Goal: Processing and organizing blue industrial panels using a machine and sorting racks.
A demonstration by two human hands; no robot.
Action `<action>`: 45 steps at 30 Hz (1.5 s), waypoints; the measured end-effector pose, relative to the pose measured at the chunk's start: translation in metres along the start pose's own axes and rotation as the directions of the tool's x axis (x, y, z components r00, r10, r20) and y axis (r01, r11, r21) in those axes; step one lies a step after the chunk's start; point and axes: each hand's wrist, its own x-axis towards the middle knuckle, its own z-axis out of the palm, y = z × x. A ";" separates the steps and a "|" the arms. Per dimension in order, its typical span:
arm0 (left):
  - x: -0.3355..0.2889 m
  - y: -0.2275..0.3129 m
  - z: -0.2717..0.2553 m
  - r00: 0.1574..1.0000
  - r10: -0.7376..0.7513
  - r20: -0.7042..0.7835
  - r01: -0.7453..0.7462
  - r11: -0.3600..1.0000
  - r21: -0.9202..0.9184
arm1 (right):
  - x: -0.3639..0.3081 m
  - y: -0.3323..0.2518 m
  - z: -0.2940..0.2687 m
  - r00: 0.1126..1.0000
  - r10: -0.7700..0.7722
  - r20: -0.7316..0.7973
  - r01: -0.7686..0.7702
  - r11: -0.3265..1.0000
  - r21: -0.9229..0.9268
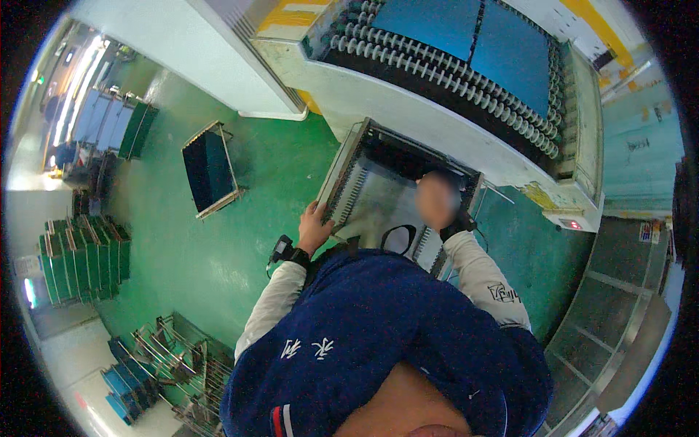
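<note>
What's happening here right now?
The person's left hand is on the left edge of a metal rack with toothed inner sides, in front of the body. The right hand is over the rack's right part; it is blurred, so its grip can't be told. Beyond, blue panels lie on a roller conveyor.

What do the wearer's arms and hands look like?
Left hand and blurred right hand are bare, each with a black wrist strap; the left carries a boxy black device and thin cable. Both fabric sleeves are pale, the right with black markings.
</note>
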 end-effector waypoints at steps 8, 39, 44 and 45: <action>0.008 -0.001 -0.002 0.999 -0.002 -0.037 0.003 0.999 0.041 | 0.030 0.002 0.020 0.991 0.095 0.098 -0.096 0.995 -0.002; 0.035 0.067 -0.033 0.950 0.224 0.219 -0.099 0.877 -0.470 | 0.003 -0.028 -0.222 0.934 0.336 -0.124 -0.157 0.696 0.701; 0.021 0.105 -0.071 0.899 0.287 0.332 0.065 0.661 -0.748 | 0.024 -0.046 -0.214 0.799 0.570 0.189 -0.264 0.052 0.963; 0.020 0.108 -0.078 0.846 0.308 0.435 0.201 0.571 -0.796 | 0.023 -0.034 -0.204 0.803 0.569 0.179 -0.257 0.060 0.964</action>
